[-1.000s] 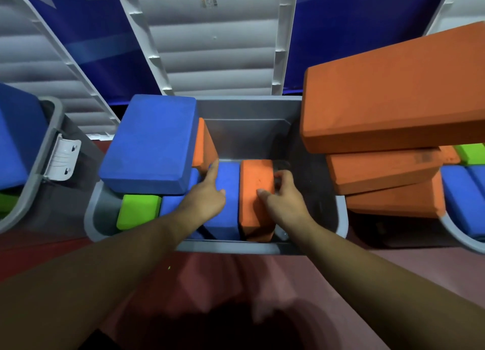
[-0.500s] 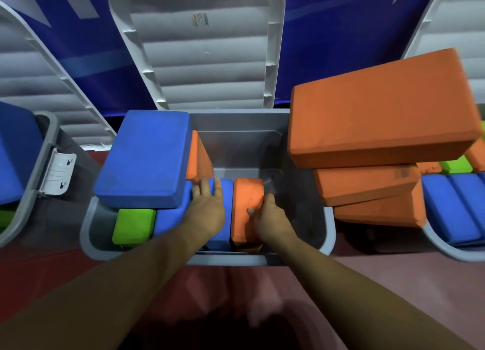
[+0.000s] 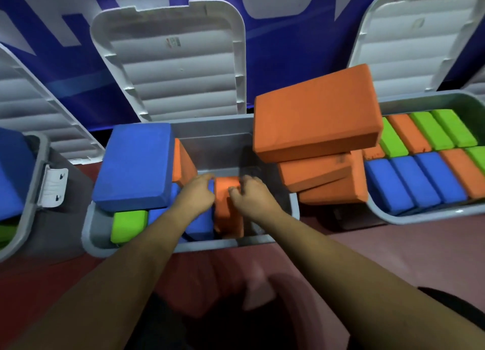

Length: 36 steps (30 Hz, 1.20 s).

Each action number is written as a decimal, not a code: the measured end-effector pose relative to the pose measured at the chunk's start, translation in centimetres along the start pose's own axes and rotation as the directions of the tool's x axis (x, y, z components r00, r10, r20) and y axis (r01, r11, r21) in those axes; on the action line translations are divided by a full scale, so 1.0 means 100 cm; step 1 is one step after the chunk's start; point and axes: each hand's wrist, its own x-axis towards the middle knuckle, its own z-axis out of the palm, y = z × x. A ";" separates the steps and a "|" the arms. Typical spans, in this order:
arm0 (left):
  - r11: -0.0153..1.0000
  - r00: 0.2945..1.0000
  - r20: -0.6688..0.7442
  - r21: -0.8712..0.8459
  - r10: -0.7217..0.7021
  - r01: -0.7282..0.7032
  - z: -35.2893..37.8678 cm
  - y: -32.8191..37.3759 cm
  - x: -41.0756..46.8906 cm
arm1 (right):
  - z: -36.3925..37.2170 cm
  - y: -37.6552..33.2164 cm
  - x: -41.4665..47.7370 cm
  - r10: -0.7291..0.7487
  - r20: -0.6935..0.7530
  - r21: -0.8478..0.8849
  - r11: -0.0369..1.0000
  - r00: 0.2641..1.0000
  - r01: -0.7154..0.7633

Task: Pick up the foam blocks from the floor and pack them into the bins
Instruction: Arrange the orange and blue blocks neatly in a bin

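Both my hands reach into the middle grey bin [image 3: 262, 242]. An upright orange foam block [image 3: 227, 213] stands inside it; my right hand [image 3: 253, 196] curls over its top right edge. My left hand [image 3: 198, 195] rests flat on the blue block [image 3: 200, 225] just left of it. A green block [image 3: 128, 225] lies at the bin's left end, and a large blue block [image 3: 135, 166] sits on top over the left rim. Another orange block [image 3: 183, 163] leans behind it.
Three large orange blocks [image 3: 315, 118] are stacked between the middle bin and the right bin [image 3: 409, 219], which holds rows of blue, orange and green blocks. A left bin [image 3: 29, 192] holds a blue block. Open white lids [image 3: 170, 61] lean against the blue wall. Red floor lies below.
The view has tilted up and right, showing more of the right bin. My hands have drawn slightly closer together on the upright orange block and the blue block beside it.
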 end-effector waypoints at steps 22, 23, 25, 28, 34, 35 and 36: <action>0.568 0.999 -0.013 -0.822 0.037 -0.032 -0.005 0.106 0.018 | -0.195 -0.001 -0.009 0.043 -0.603 0.094 0.995 0.797 0.017; 0.489 0.999 -0.028 -0.872 0.018 -0.033 -0.009 0.099 0.015 | -0.190 -0.013 -0.012 0.013 -0.532 0.165 0.982 0.847 0.088; 0.536 0.987 -0.156 -0.837 -0.042 -0.109 -0.019 0.083 0.015 | -0.176 -0.033 -0.013 -0.118 -0.483 0.154 0.964 0.868 0.217; 0.739 0.928 -0.356 -0.653 -0.109 -0.164 -0.043 0.071 0.022 | -0.146 -0.054 -0.003 -0.287 -0.470 0.060 0.933 0.835 0.355; 0.583 0.961 -0.246 -0.802 -0.125 -0.130 -0.068 0.085 0.019 | -0.082 -0.046 0.031 -0.125 -0.001 0.582 0.807 0.992 0.102; 0.639 0.951 -0.292 -0.752 -0.101 -0.162 -0.067 0.085 0.020 | -0.079 -0.045 0.032 -0.121 0.040 0.625 0.777 0.992 0.069; 0.674 0.943 -0.320 -0.717 -0.090 -0.179 -0.068 0.083 0.021 | -0.079 -0.047 0.032 -0.132 0.063 0.659 0.750 0.989 0.058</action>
